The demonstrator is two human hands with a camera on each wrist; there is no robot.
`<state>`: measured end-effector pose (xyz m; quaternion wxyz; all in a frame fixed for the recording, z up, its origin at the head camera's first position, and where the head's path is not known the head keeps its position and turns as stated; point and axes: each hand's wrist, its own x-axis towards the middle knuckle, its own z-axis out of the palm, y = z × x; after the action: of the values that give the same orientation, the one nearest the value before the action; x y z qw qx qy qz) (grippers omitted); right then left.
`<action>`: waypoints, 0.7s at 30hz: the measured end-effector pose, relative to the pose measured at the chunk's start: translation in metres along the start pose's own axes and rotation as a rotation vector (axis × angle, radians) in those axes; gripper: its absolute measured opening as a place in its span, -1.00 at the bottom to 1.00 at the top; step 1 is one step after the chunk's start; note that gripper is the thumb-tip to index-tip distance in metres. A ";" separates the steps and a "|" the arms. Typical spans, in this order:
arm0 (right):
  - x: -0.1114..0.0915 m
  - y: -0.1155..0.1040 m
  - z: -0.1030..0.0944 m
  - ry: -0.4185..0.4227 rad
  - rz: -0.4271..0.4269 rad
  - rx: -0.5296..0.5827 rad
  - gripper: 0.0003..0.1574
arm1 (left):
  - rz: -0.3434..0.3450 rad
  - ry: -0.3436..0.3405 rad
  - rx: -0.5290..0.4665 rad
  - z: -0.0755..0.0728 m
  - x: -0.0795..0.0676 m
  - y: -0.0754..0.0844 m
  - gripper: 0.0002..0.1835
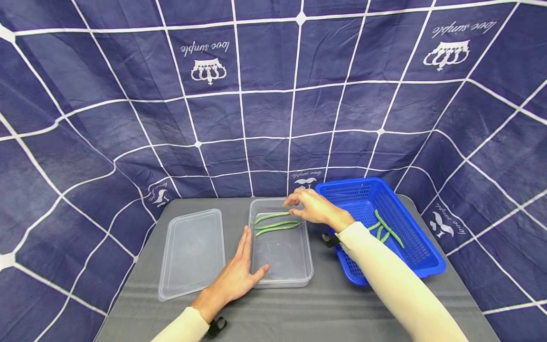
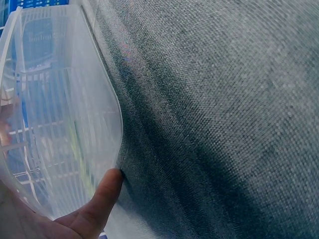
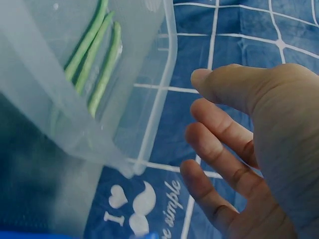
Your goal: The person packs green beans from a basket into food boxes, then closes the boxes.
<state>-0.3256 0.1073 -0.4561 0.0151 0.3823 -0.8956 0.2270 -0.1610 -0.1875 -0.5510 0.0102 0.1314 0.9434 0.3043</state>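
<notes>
A clear plastic container [image 1: 282, 266] stands on the grey table, with three green beans [image 1: 278, 229] lying side by side toward its back. My left hand [image 1: 237, 278] rests along its left side, fingers straight; in the left wrist view the thumb [image 2: 102, 196] touches the container wall [image 2: 94, 99]. Over the back right corner, my right hand [image 1: 314, 206] hovers with loosely bent fingers. The right wrist view shows that hand [image 3: 249, 144] holding nothing, apart from the beans [image 3: 94, 59].
To the right, a blue perforated basket [image 1: 429, 266] holds several green beans [image 1: 391, 230]. A translucent lid [image 1: 194, 254] lies flat on the table at the left. Behind hangs a navy cloth [image 1: 265, 114] with white lines.
</notes>
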 end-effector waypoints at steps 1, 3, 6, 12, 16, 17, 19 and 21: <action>-0.004 0.001 -0.002 0.004 0.000 0.003 -0.66 | -0.001 -0.001 0.001 0.001 0.000 -0.001 0.32; -0.011 0.002 -0.007 0.020 -0.003 0.005 -0.65 | 0.004 0.005 0.002 0.001 0.000 -0.001 0.32; -0.023 0.006 -0.013 0.044 -0.007 -0.001 -0.64 | 0.004 0.008 0.002 0.002 -0.001 -0.001 0.33; -0.047 0.019 -0.022 0.075 0.002 -0.047 -0.65 | -0.003 0.011 -0.006 0.002 -0.002 -0.001 0.32; -0.064 0.030 -0.028 0.091 0.017 -0.048 -0.66 | -0.003 0.007 -0.014 0.002 -0.001 -0.002 0.32; -0.068 0.033 -0.029 0.093 0.020 -0.049 -0.66 | -0.003 0.007 -0.016 0.002 -0.001 -0.002 0.32; -0.076 0.038 -0.032 0.096 0.030 -0.049 -0.66 | -0.003 0.009 -0.015 0.002 0.000 -0.002 0.32; -0.084 0.043 -0.034 0.095 0.040 -0.055 -0.65 | -0.001 0.014 -0.011 0.002 0.000 -0.001 0.32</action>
<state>-0.3012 0.2043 -0.4591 0.0634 0.3528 -0.9071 0.2206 -0.1608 -0.1877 -0.5530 0.0047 0.1287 0.9418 0.3104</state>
